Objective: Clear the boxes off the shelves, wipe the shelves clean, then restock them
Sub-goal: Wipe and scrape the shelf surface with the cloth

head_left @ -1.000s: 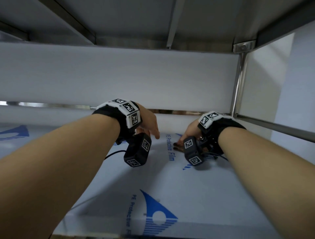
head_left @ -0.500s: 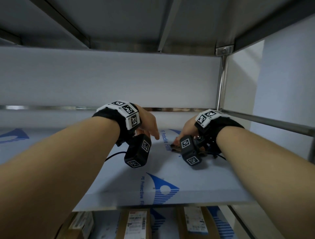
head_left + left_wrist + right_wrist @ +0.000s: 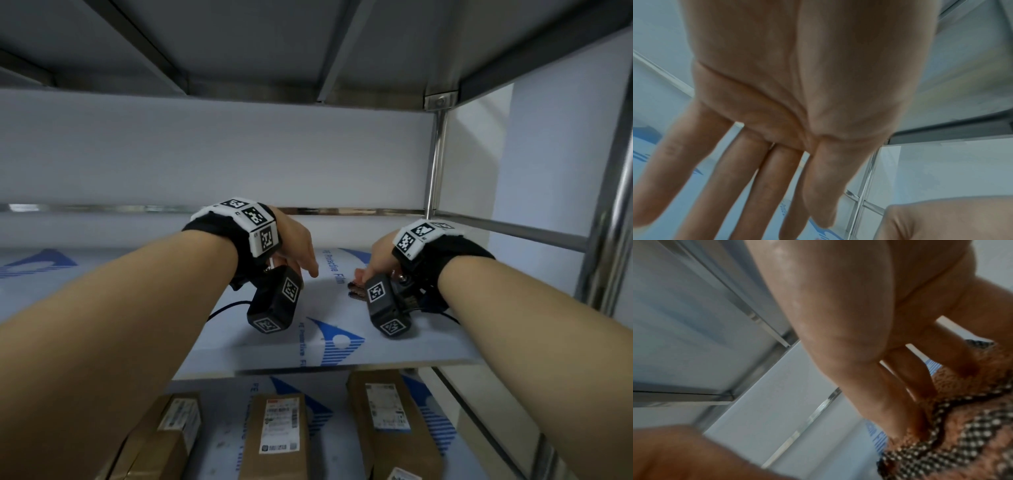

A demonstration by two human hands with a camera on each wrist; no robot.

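Observation:
The middle shelf [image 3: 394, 346] is bare, covered in white film with blue print. My right hand [image 3: 376, 263] presses a brown checked cloth [image 3: 356, 293] flat on it near the right rear post. In the right wrist view the fingers [image 3: 910, 378] lie fairly straight on the cloth [image 3: 962, 434]. My left hand [image 3: 298, 253] hovers just left of the cloth, holding nothing. The left wrist view shows its fingers [image 3: 777, 178] spread and straight above the film. Three brown cardboard boxes with white labels [image 3: 277, 431] [image 3: 387, 411] [image 3: 171, 431] lie on the shelf below.
A chrome rail [image 3: 102, 208] runs along the back of the shelf, and another rail [image 3: 513, 229] along the right side. Upright posts [image 3: 435, 164] [image 3: 613, 212] stand at the right corners. The upper shelf's underside [image 3: 274, 44] hangs low overhead.
The view has pulled back and tilted down, bringing the shelf's front edge and the boxes below into sight. Both hands keep their poses and sit nearer the front edge.

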